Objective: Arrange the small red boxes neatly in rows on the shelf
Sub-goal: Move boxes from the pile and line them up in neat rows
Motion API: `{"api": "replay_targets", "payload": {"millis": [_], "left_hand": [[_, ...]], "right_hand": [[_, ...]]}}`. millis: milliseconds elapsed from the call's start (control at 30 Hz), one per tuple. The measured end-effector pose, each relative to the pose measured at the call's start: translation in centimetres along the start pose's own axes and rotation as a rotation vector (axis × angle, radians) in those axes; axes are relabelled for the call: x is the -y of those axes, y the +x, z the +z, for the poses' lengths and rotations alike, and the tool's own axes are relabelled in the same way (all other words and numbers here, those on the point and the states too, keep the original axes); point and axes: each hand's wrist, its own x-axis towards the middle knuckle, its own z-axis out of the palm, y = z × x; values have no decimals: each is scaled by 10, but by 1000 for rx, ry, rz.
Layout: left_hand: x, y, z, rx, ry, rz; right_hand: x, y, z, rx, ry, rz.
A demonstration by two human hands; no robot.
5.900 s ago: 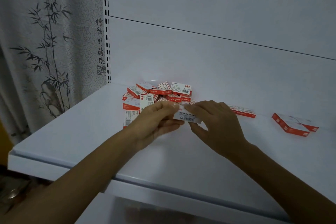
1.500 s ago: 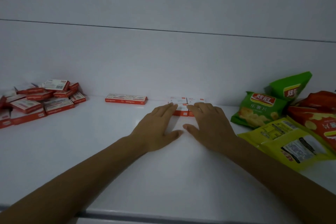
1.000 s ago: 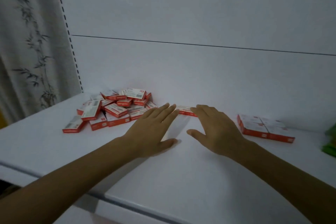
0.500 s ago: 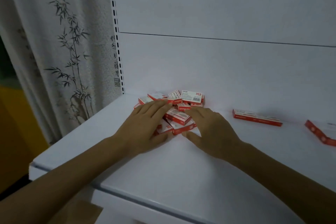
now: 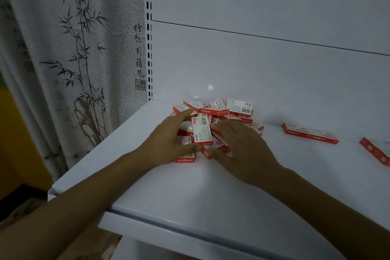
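Dim light; grey curtain [image 5: 63,69] printed with ink bamboo hangs left of slotted upright [image 5: 148,48] and white back panel [image 5: 263,65].

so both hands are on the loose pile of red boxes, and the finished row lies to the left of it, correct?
Not quite. The head view shows the left hand and right hand on the loose pile, but the finished row lies to the right of it, not the left.
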Motion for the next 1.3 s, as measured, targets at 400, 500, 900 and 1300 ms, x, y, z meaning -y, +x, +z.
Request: {"api": "replay_targets", "payload": {"millis": [400,500,900,1300], "left_hand": [[-15,-9,-10,-57,-187,110],[-22,-3,-10,77,-322,69],[-50,29,29,106,-523,-64],[-58,23,28,173,-1188,-513]], "right_hand": [[5,-13,-15,-66,671,301],[4,-13,-30,29,1187,500],[-25,-13,-20,-138,1849,698],[-30,-20,0,-544,-102,-48]]}}
